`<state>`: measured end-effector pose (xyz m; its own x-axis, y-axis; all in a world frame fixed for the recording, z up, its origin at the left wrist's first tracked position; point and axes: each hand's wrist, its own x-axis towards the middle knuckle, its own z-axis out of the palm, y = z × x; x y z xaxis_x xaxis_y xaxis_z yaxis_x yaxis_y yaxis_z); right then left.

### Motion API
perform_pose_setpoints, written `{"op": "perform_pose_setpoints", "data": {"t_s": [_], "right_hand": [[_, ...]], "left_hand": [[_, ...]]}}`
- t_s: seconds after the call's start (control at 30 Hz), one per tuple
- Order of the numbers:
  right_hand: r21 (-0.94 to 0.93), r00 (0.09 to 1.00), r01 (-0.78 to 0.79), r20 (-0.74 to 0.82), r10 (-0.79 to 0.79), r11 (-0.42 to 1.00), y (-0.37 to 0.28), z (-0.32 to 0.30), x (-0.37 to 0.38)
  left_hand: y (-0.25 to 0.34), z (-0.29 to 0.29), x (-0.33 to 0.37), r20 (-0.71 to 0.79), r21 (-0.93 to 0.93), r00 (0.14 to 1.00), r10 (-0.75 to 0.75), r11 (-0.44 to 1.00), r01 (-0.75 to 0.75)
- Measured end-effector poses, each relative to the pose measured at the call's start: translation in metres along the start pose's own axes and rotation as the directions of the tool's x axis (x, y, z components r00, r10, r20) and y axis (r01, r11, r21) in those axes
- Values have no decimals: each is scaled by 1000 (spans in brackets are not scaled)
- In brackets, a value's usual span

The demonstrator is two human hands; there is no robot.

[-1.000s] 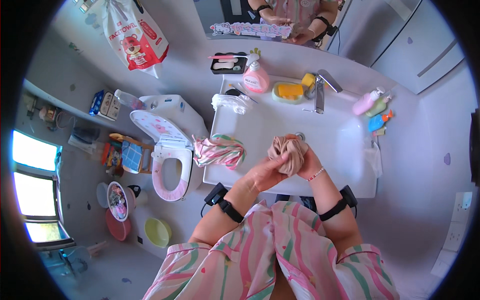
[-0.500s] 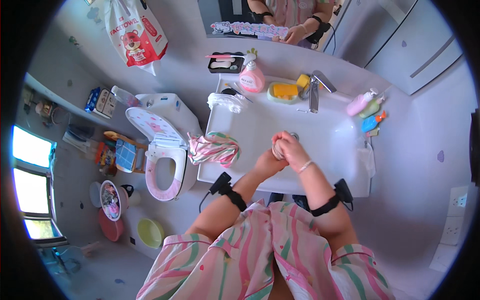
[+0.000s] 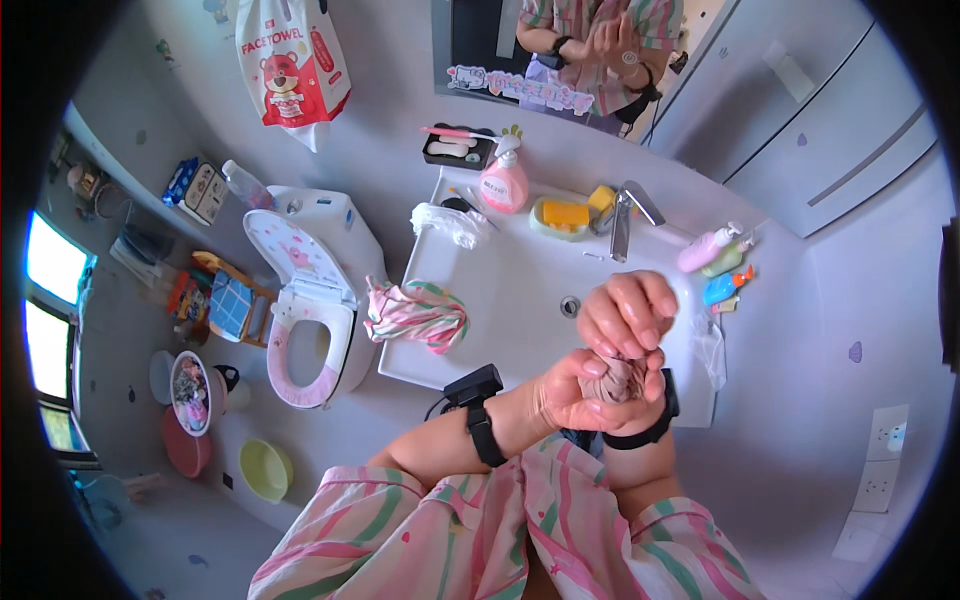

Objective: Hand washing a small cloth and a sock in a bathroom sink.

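Observation:
My left hand [image 3: 582, 395] is closed around a small bunched pinkish-brown cloth [image 3: 617, 380], just over the near right edge of the white washbasin [image 3: 520, 270]. My right hand [image 3: 625, 312] arches right above the cloth with bent, slightly parted fingers. Its fingertips are close to the top of the cloth; whether they touch it I cannot tell. A twisted pink, green and white striped cloth [image 3: 420, 315] lies on the basin's left edge. Behind it rests a crumpled white cloth [image 3: 452, 226].
A pink pump bottle [image 3: 504, 188], a soap dish with a yellow sponge [image 3: 566, 215] and the tap [image 3: 622, 225] line the basin's back. Several bottles, among them a blue one [image 3: 722, 290], stand at the right. A toilet [image 3: 300, 385] with raised lid is at the left.
Both hands have risen from over the drain and come nearer and to the right. The right hand has loosened from their clasp, and the bunched cloth now shows in the left.

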<state>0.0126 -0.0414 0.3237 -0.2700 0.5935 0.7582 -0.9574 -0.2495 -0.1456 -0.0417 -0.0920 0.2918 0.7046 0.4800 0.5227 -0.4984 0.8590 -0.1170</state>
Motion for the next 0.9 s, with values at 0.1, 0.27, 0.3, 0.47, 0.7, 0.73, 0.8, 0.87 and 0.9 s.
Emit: {"op": "perform_pose_setpoints", "data": {"t_s": [0.1,0.27,0.3,0.47,0.7,0.73,0.8,0.87,0.9], "right_hand": [[-175,909,-417,-70,411,892,-33,22,34],[-397,668,-743,-473,574,538,-61,14,39],[-375,522,-852,-650,552,365,-61,6,34],[-293,323,-946,-886,332,138,-47,-66,-5],[-337,343,-835,-937,66,-436,-33,-157,-70],[-397,444,-739,-895,49,-544,-32,-165,-75],[-439,533,-626,-844,56,-645,-26,-174,-81],[-364,502,-593,-865,23,-718,-23,-177,-86],[-364,496,-591,-868,32,-720,-21,-178,-88]], "left_hand": [[-4,25,6,72,205,996,-44,978,28],[28,22,-1,-531,650,834,151,704,287],[30,14,-2,-529,648,834,155,708,280],[41,-88,-13,-534,836,521,666,323,443],[56,-153,-30,-504,713,389,771,117,691],[58,-161,-30,-528,701,353,772,162,695],[61,-171,-33,-556,686,307,772,218,695],[60,-184,-36,-514,592,293,806,86,802],[61,-192,-39,-516,592,284,808,97,800]]}}
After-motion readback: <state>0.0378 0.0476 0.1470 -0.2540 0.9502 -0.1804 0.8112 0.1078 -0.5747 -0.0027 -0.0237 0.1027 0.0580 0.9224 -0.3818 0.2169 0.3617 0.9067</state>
